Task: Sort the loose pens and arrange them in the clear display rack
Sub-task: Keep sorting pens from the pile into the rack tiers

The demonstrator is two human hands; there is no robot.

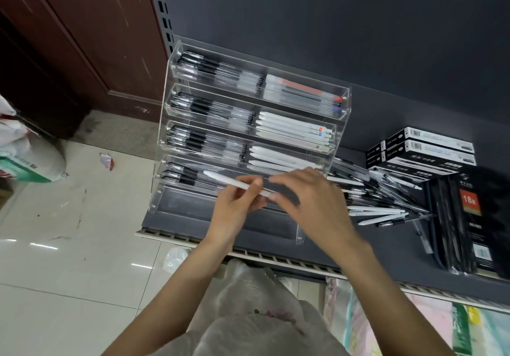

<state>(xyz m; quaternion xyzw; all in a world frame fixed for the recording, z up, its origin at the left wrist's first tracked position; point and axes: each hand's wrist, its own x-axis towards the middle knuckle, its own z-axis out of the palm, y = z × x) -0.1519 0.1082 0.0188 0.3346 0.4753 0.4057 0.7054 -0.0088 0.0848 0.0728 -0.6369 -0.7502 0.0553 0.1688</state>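
White plastic, slim and tapered: the pen (237, 184) is held level in front of the clear rack (342, 101), the left hand (234, 206) pinching its middle between thumb and fingertips while the right hand (309, 198) closes loosely over its right end. It hangs just before the rack's lower tiers, point towards the left. My judgement is that it belongs with the other white pens (278, 159) in the right-hand compartments, so turn it to match their direction before lowering it, and let the right hand steer the end in flat so it does not ride up on its neighbours. The left compartments hold black-capped clear pens (193, 137); keep it out of those. Beyond the right hand, the loose pile (386, 206) on the dark shelf (400, 256) waits, with boxes (425, 148) behind
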